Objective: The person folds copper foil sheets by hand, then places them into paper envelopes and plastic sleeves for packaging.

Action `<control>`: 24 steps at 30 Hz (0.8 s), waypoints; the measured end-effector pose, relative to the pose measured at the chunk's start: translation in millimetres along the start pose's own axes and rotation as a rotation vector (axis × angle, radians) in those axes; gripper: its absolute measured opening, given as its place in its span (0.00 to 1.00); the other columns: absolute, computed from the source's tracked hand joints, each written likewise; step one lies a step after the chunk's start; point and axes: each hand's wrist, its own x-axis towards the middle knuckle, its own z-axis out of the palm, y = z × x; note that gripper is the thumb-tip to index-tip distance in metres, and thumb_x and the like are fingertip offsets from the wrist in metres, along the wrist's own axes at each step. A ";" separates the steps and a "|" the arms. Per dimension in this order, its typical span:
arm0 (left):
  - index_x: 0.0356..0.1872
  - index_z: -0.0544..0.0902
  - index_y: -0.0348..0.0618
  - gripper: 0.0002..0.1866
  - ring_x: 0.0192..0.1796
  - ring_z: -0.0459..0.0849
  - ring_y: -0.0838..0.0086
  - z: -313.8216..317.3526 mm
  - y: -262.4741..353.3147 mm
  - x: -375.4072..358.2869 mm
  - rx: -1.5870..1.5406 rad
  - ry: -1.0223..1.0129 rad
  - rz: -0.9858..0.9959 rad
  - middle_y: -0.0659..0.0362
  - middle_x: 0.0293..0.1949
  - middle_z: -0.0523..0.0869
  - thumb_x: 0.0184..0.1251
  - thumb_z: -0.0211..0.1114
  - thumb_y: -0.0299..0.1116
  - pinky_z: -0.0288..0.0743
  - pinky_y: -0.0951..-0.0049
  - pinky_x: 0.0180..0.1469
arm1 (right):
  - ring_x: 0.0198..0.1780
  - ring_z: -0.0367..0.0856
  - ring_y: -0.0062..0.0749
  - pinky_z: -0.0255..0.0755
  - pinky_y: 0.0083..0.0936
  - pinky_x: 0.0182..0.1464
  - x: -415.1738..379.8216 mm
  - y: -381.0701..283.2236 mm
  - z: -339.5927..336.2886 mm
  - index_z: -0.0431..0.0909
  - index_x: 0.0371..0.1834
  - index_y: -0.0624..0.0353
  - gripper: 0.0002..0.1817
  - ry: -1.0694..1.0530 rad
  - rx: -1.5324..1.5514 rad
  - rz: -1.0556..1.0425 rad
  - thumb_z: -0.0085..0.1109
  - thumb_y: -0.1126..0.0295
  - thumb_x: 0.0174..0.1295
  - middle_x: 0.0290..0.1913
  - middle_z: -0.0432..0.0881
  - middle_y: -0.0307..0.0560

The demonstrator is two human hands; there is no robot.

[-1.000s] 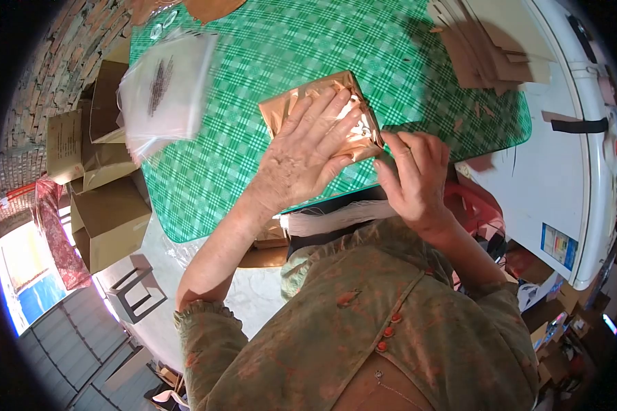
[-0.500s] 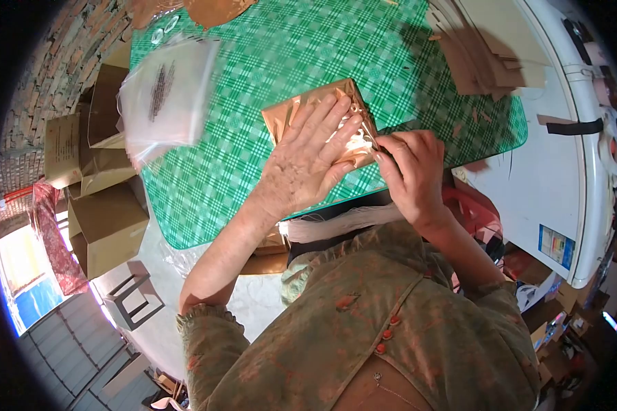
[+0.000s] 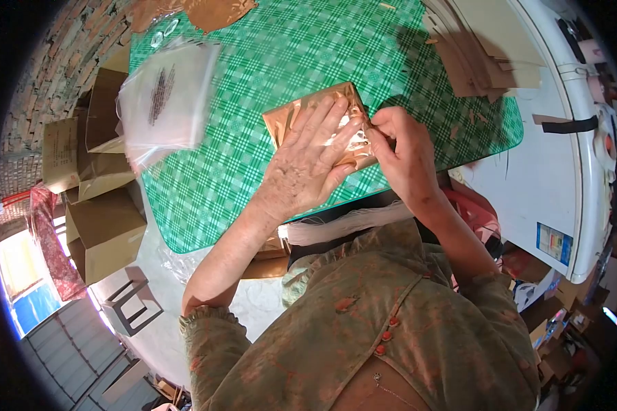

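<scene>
A shiny copper-gold foil packet [image 3: 286,118] lies on the green checked tablecloth [image 3: 253,61] near the table's front edge. My left hand [image 3: 310,154] rests flat across it, fingers stretched out. At the packet's right edge my right hand [image 3: 406,147] is closed, thumb and forefinger pinching at the foil's side. Whether a foil edge or something smaller sits between those fingertips is too small to tell. A bundle of pale threads [image 3: 343,225] hangs along the front, just below the table edge.
Clear plastic bags [image 3: 168,96] lie stacked at the table's left. Brown cardboard sheets [image 3: 469,55] are piled at the back right, beside a white appliance [image 3: 521,178]. Brown sheet material [image 3: 219,12] lies at the far edge. Open cartons [image 3: 106,226] stand left of the table.
My right hand has moved up along the packet's right edge, away from its lower corner. My left hand stays pressed on the foil.
</scene>
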 end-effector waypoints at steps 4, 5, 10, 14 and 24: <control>0.84 0.60 0.50 0.40 0.85 0.56 0.50 -1.5 0.9 0.4 0.005 -0.007 -0.014 0.47 0.84 0.57 0.75 0.64 0.44 0.51 0.48 0.85 | 0.32 0.87 0.50 0.77 0.47 0.38 2.3 -6.1 -0.1 0.75 0.42 0.57 0.10 -0.015 0.033 0.082 0.68 0.70 0.66 0.28 0.86 0.47; 0.84 0.60 0.50 0.40 0.85 0.55 0.50 -1.2 0.7 0.3 0.005 -0.006 -0.013 0.47 0.84 0.57 0.75 0.64 0.44 0.51 0.48 0.85 | 0.32 0.87 0.51 0.77 0.47 0.39 2.9 -7.0 0.0 0.74 0.42 0.58 0.10 -0.015 0.028 0.092 0.68 0.70 0.66 0.27 0.86 0.47; 0.84 0.60 0.49 0.40 0.85 0.56 0.49 -1.6 1.9 0.6 0.033 0.002 -0.012 0.47 0.84 0.56 0.75 0.64 0.44 0.51 0.46 0.85 | 0.31 0.87 0.44 0.78 0.38 0.36 0.5 -9.3 -4.0 0.71 0.49 0.60 0.14 -0.087 -0.012 0.111 0.66 0.76 0.66 0.30 0.86 0.51; 0.84 0.60 0.49 0.40 0.85 0.56 0.49 1.3 -0.3 0.0 -0.006 0.029 0.000 0.47 0.85 0.56 0.75 0.65 0.44 0.51 0.45 0.85 | 0.36 0.88 0.56 0.78 0.49 0.38 1.4 -8.5 -6.6 0.72 0.48 0.58 0.13 -0.120 -0.013 0.112 0.66 0.69 0.67 0.33 0.87 0.54; 0.84 0.59 0.49 0.40 0.85 0.55 0.49 1.8 -0.6 -0.4 -0.019 0.048 0.009 0.46 0.84 0.56 0.75 0.64 0.44 0.51 0.46 0.85 | 0.37 0.87 0.59 0.78 0.49 0.39 6.9 -22.5 -14.7 0.70 0.52 0.58 0.12 -0.241 0.141 0.237 0.61 0.68 0.72 0.32 0.86 0.58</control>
